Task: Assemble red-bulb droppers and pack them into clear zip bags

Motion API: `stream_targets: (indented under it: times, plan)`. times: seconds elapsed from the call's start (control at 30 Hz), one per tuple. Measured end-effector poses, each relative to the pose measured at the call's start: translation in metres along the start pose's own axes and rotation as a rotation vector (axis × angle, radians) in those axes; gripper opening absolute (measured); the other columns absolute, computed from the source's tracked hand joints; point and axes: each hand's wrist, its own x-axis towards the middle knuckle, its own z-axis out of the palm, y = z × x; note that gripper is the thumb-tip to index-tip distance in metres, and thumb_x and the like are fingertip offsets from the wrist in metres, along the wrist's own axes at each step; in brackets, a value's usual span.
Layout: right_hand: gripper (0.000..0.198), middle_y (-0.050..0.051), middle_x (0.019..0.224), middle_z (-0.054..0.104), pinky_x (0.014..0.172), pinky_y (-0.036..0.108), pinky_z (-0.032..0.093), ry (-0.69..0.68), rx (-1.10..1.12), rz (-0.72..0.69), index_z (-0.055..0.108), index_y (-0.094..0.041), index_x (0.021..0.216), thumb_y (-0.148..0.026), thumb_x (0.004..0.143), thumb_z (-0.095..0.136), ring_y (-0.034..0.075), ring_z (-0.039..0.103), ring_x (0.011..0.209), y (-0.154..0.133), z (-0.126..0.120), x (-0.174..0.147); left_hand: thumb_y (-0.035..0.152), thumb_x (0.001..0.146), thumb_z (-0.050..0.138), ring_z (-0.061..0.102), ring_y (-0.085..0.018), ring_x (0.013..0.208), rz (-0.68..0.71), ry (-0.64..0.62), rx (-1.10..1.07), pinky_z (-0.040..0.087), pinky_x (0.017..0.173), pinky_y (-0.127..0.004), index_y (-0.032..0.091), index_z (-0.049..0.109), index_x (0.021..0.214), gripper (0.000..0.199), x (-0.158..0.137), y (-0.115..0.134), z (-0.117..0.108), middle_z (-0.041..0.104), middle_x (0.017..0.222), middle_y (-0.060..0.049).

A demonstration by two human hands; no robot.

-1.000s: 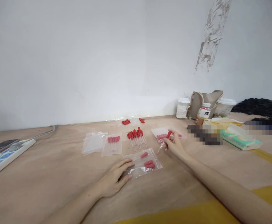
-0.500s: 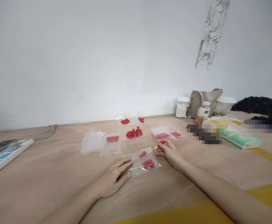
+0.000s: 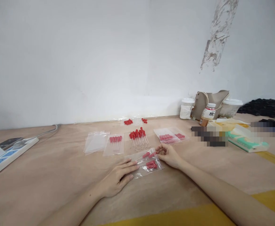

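Note:
A clear zip bag (image 3: 142,172) lies on the table with several red-bulbed droppers inside. My left hand (image 3: 118,177) rests flat on its left part, fingers stretched out and apart, covering that end. At the bag's right-hand mouth, my right hand (image 3: 169,156) is closed in a pinch at the bulb end of a dropper (image 3: 152,154), whose bulb shows through the plastic. The fingertips partly hide the contact. Just beyond is a pile of loose droppers (image 3: 137,135). A filled bag of droppers (image 3: 115,144) lies left of the pile, and more filled bags (image 3: 167,135) lie right.
Flat bags (image 3: 96,142) are stacked at left. Loose red bulbs (image 3: 128,121) lie on plastic by the wall. At right stand a lidded cup (image 3: 186,108), a bottle (image 3: 207,114), a paper bag (image 3: 200,105) and a tissue pack (image 3: 248,142). A power strip (image 3: 12,160) is far left.
The dropper in my right hand has gone from outside the bag's mouth to inside, its bulb now behind the plastic. The left hand stays on the bag; the view has shifted slightly.

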Motion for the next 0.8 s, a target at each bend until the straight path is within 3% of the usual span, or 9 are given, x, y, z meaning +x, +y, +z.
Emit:
stream_targets:
  times: [0.2,0.4,0.5,0.63,0.8]
  plan:
    - [0.018,0.0,0.075,0.06,0.059,0.023,0.043,-0.184,0.075,0.018,0.044,-0.019,0.082,-0.029,0.07,0.055,0.011,0.057,0.066,0.001,0.002,-0.003,0.028,0.09,0.035,0.027,-0.02,0.126,-0.003,-0.01,0.013,0.025,0.102,-0.043,0.031,0.04,0.126,0.036,0.0,-0.001,0.001,0.036,0.135,0.003]
    - [0.016,0.002,0.073,0.06,0.059,0.024,0.043,0.121,-0.249,-0.021,0.053,-0.016,0.079,-0.021,0.064,0.055,0.013,0.055,0.065,-0.007,-0.02,0.02,0.029,0.09,0.035,0.026,-0.019,0.126,-0.024,-0.02,0.026,0.025,0.102,-0.041,0.03,0.037,0.127,0.037,-0.001,0.0,-0.001,0.033,0.136,0.002]
    - [0.007,0.001,0.065,0.061,0.06,0.024,0.041,0.094,-0.46,0.025,0.059,-0.017,0.066,-0.016,0.06,0.056,0.013,0.055,0.062,-0.017,-0.022,0.044,0.03,0.089,0.036,0.028,-0.02,0.125,-0.051,0.0,0.012,0.028,0.101,-0.039,0.029,0.037,0.127,0.038,-0.003,0.0,0.0,0.028,0.139,0.0]
    - [0.005,0.002,0.067,0.063,0.063,0.023,0.041,0.135,-0.5,0.102,0.06,-0.017,0.063,-0.02,0.06,0.058,0.015,0.058,0.068,-0.025,0.002,0.083,0.031,0.089,0.036,0.029,-0.02,0.124,-0.051,0.017,-0.003,0.029,0.101,-0.038,0.028,0.038,0.127,0.038,-0.004,-0.002,0.001,0.027,0.139,-0.001]
    - [0.04,0.012,0.093,0.061,0.072,0.028,0.042,0.327,-0.473,0.226,0.058,-0.012,0.091,-0.039,0.062,0.058,0.021,0.057,0.086,-0.015,0.037,0.13,0.032,0.089,0.036,0.03,-0.022,0.123,-0.052,0.021,-0.026,0.029,0.101,-0.04,0.028,0.036,0.128,0.039,-0.005,-0.003,0.003,0.031,0.137,-0.003]
